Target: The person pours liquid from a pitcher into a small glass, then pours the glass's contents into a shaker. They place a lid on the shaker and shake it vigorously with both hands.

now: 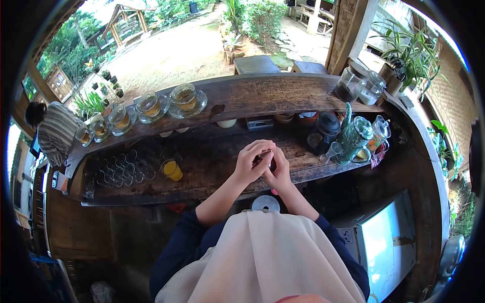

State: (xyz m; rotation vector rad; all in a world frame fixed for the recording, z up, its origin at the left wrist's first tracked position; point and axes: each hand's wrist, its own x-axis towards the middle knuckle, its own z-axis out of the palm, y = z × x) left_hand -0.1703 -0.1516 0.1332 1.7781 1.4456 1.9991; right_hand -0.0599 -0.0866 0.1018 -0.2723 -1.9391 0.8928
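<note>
Both of my hands meet above the middle of the lower wooden counter point(212, 174). My left hand point(248, 160) has its fingers curved, with the fingertips touching those of my right hand point(279, 169). Something small and dark shows in the gap between the palms, too unclear to name. To the left, a glass of orange-yellow drink point(172, 170) stands on the lower counter, beside several empty clear glasses point(126, 169). A green speckled pitcher point(353, 139) and a dark-lidded jug point(326, 132) stand on the right.
Several glass cups of amber drink point(185, 97) on saucers line the raised ledge point(262, 93) at left. Lidded jars point(352, 81) and a potted plant point(396, 65) stand at the back right. A person in a striped top point(58, 126) is at far left.
</note>
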